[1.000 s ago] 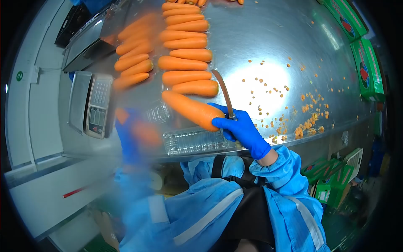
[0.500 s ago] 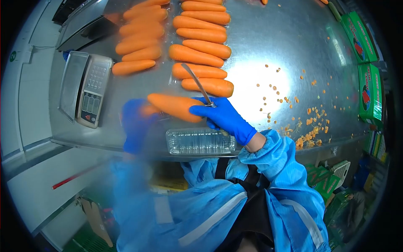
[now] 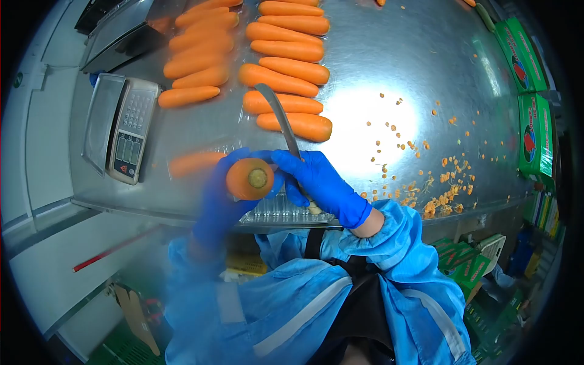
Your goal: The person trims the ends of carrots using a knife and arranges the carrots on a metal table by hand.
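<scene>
My left hand (image 3: pixel 216 198), in a blue glove and partly blurred, is closed around a carrot (image 3: pixel 240 177). The carrot's cut stem end faces up toward me. In my gloved right hand (image 3: pixel 322 182) is a knife (image 3: pixel 281 115) with a curved blade, pointing away from me and to the left; its pale handle end shows below the fingers. The right fingertips are close beside the carrot, and I cannot tell whether they touch it. Beneath both hands lies a clear plastic tray (image 3: pixel 274 213), partly covered. Another carrot (image 3: pixel 196 163), blurred, lies left of my left hand.
Two columns of carrots (image 3: pixel 289 67) extend toward the back of the metal table (image 3: pixel 377 55). A scale (image 3: pixel 128 131) stands at left. Orange trimmings (image 3: pixel 450 188) are scattered at right. Green cartons (image 3: pixel 535 134) line the right edge.
The held carrot has turned from lying sideways to stem end facing me. My left hand has moved right and wrapped around it. My right hand has let go of the carrot's thick end, keeping the knife.
</scene>
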`<control>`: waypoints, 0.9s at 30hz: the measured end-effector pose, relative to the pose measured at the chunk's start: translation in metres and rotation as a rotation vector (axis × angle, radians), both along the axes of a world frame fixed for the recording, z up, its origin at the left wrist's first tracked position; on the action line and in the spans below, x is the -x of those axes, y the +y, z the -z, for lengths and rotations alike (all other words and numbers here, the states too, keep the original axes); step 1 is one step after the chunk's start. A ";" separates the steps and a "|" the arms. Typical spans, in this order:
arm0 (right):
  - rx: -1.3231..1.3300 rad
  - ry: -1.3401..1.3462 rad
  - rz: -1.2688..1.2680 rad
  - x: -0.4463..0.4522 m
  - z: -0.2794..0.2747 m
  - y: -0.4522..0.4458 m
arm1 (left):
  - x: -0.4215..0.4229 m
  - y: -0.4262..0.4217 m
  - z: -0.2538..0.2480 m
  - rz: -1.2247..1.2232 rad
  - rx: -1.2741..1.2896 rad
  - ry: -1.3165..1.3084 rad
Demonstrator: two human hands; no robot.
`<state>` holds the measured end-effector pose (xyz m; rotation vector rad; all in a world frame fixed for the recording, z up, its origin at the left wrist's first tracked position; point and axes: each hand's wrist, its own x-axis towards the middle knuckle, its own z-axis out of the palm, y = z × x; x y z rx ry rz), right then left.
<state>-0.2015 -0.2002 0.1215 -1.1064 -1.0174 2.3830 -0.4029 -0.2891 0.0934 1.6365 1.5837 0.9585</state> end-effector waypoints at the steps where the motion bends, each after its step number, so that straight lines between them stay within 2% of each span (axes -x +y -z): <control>1: -0.023 0.051 0.027 -0.002 -0.003 -0.003 | -0.002 -0.001 -0.001 -0.018 0.018 -0.029; 3: -0.058 0.032 0.051 -0.005 -0.004 -0.007 | -0.007 0.000 -0.003 -0.056 0.053 -0.089; 6: -0.202 -0.120 0.036 -0.005 -0.007 -0.013 | -0.017 0.010 -0.018 0.070 0.074 -0.085; 9: -0.267 -0.194 0.030 -0.011 -0.009 -0.015 | -0.016 0.001 0.000 0.050 0.075 -0.180; 12: -0.204 -0.189 0.033 -0.020 -0.003 -0.017 | -0.022 -0.001 0.005 0.073 0.048 -0.065; 15: -0.165 -0.253 -0.042 -0.027 0.003 -0.018 | -0.020 -0.005 0.009 0.150 -0.017 0.181; 19: -0.210 -0.317 -0.076 -0.029 0.025 -0.032 | -0.011 -0.011 0.007 0.188 -0.014 0.294; 22: -0.157 -0.240 -0.048 -0.029 0.026 -0.040 | 0.014 -0.003 0.012 0.116 -0.087 0.388; 25: -0.087 -0.183 -0.022 -0.034 0.025 -0.041 | 0.059 0.020 0.040 0.022 -0.207 0.518; 27: -0.105 -0.189 0.020 -0.037 0.027 -0.042 | 0.085 0.038 0.046 -0.016 -0.128 0.613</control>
